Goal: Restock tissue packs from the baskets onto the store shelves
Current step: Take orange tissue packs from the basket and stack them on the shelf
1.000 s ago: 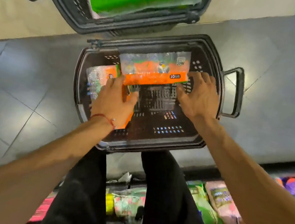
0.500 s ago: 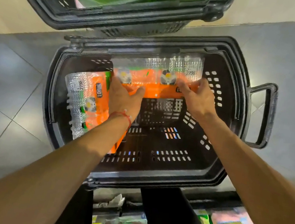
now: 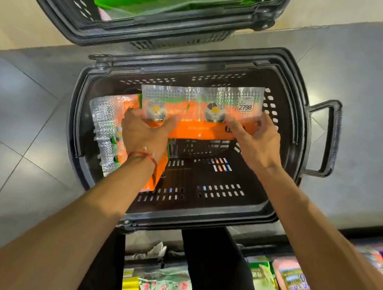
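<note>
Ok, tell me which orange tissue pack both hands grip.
The pack lying crosswise along the far wall of the basket, left hand and right hand at its ends. The other pack lies by the left wall.

In the black plastic basket before me, a long orange wrapped tissue pack runs along the far wall, another orange pack along the left.

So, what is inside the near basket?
Two orange packs: far pack, gripped by left hand and right hand; side pack, partly covered by the left wrist. Beneath them: hidden.
</note>
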